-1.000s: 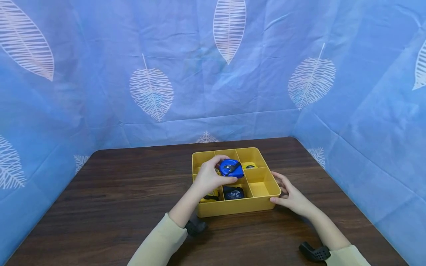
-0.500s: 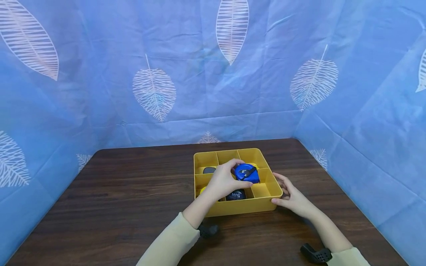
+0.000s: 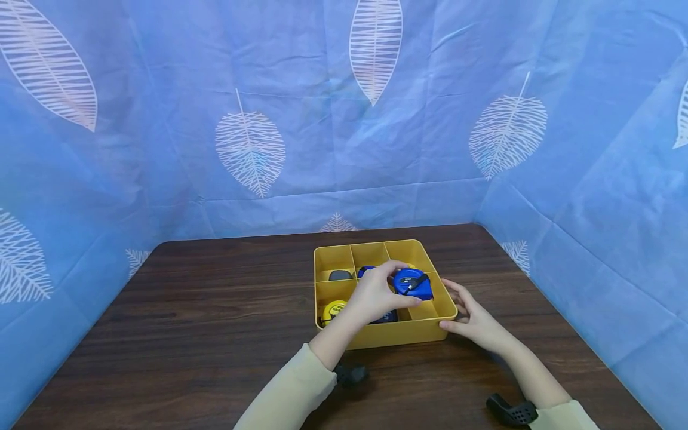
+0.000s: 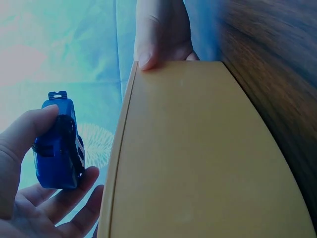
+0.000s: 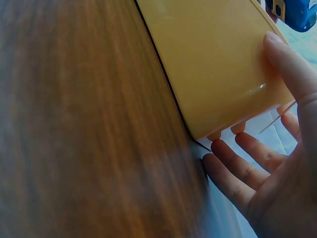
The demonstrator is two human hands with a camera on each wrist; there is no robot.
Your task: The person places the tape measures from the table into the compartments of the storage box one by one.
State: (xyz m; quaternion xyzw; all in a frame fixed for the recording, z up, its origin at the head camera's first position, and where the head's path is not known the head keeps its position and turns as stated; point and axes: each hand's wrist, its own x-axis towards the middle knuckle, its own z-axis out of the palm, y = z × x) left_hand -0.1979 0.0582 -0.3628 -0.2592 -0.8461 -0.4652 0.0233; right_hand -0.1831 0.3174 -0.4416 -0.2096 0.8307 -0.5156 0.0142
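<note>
My left hand (image 3: 374, 297) grips a blue tape measure (image 3: 414, 284) with a black strap, between thumb and fingers. It is held over the front right part of a yellow divided box (image 3: 395, 336). In the left wrist view this tape measure (image 4: 55, 148) is above the box's rim. At the box's front right corner, my right hand (image 3: 475, 321) holds the wall, thumb on the front and fingers along the side. A yellow tape measure (image 3: 333, 310) lies in the front left compartment; a dark one (image 3: 386, 317) beside it is partly hidden by my left hand.
A dark grey rounded object (image 3: 340, 275) lies in the back left compartment. Another blue item (image 3: 365, 270) shows in the back middle one, and a bit of yellow at the back right. The dark wooden table (image 3: 215, 310) ends at a blue leaf-patterned cloth (image 3: 301, 149).
My left hand has carried the blue tape measure rightward, from over the box's middle to over its front right part. My right hand stays at the corner.
</note>
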